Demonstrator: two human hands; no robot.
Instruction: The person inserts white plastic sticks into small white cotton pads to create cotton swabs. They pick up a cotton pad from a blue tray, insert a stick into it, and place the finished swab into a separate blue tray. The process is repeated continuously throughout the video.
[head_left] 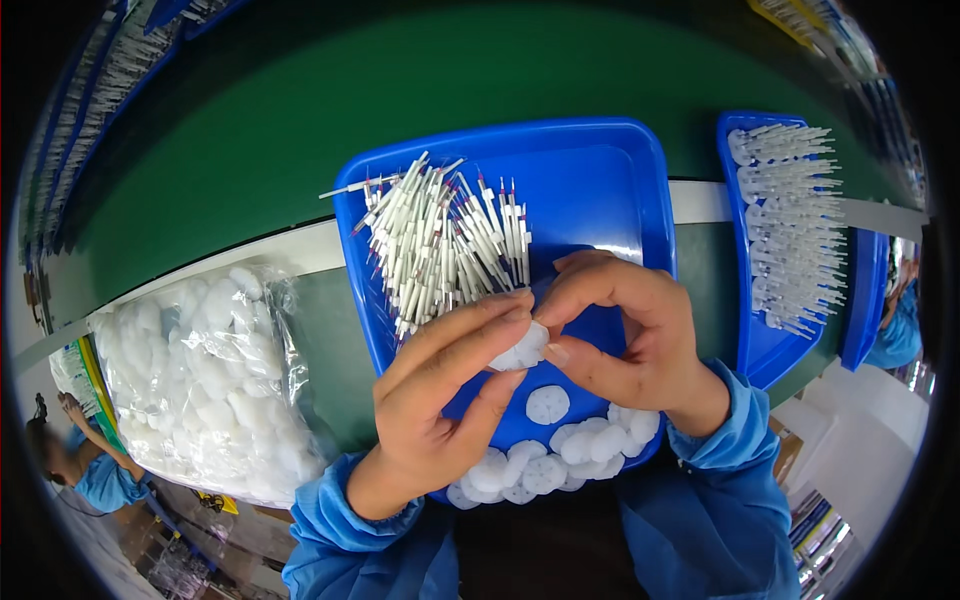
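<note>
Over the blue tray (655,200), a small round white disc (523,350) with faint dots is pinched between the fingers and thumb of my left hand (440,400). The thumb and forefinger of my right hand (635,335) close on the disc's right edge; whether a thin part sits between them is hidden. One similar loose disc (547,405) lies on the tray just below my hands. More white discs (545,475) overlap along the tray's near edge. A heap of thin white sticks (430,240) with dark reddish tips fills the tray's far left.
Left of the tray lies a clear plastic bag (205,385) packed with white discs. On the right, a blue bin (745,345) holds rows of discs with sticks attached (795,225). The bench top (480,65) is green. Another person's blue sleeve (110,483) shows at far left.
</note>
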